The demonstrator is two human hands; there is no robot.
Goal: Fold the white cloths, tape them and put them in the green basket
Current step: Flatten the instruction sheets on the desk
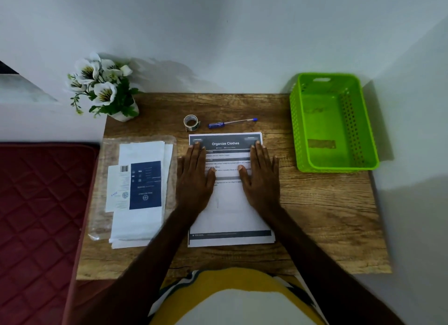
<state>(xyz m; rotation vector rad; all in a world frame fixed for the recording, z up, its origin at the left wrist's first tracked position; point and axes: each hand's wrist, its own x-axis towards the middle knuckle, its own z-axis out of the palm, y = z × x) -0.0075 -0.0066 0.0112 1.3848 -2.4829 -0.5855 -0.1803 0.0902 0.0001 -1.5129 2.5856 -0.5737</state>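
Resting now: both hands lie flat on the printed sheet [229, 198] headed "Organize Clothes", at the middle of the wooden surface [327, 223].
Left hand [194, 179]: fingers straight and slightly spread, palm down on the sheet's left side, holding nothing.
Right hand [263, 176]: the same on the sheet's right side, fingers straight, nothing held.
White cloths [141, 198]: just left of the sheet, a flat stack inside clear plastic packaging, a dark blue label card on top.
Handling of cloths: likely light, soft and limp; the plastic wrap looks slick, so fingers may slide on it. Judged best to pinch an open edge of the wrap, draw the stack out, then take a cloth by two corners so it hangs straight for folding.
Tape roll [191, 122]: just beyond the sheet's top-left corner, standing near a blue pen [231, 123].
Green basket [333, 123]: right of the sheet, well apart from the cloths, nothing visible inside but a label on its floor.
Flower pot [106, 92]: beyond the cloths, at the surface's far-left corner.
Progress: no cloth folded yet.
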